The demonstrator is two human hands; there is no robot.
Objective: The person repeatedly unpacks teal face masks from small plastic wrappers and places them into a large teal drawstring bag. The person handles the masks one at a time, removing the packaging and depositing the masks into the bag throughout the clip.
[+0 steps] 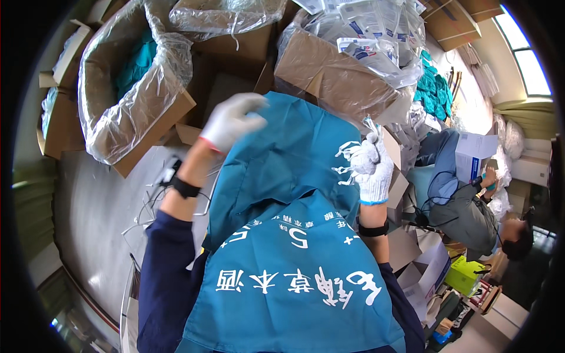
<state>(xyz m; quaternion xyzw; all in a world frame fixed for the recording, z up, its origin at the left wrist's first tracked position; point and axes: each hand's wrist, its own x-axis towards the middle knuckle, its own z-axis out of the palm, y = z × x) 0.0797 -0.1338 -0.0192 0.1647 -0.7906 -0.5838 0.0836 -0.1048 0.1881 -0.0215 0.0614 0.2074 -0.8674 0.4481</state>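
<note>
Down the person's front, the teal apron runs lengthwise outward, between the left hand by its far-left edge and right hand by its right; whether either grip is clamped, I cannot tell.

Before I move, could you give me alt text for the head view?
A motion-blurred left hand and a right hand, both in white gloves, are at opposite edges of white-printed teal cloth. Ahead stand plastic-lined cardboard boxes; at right, a co-worker is beside a white-and-blue box.
</note>
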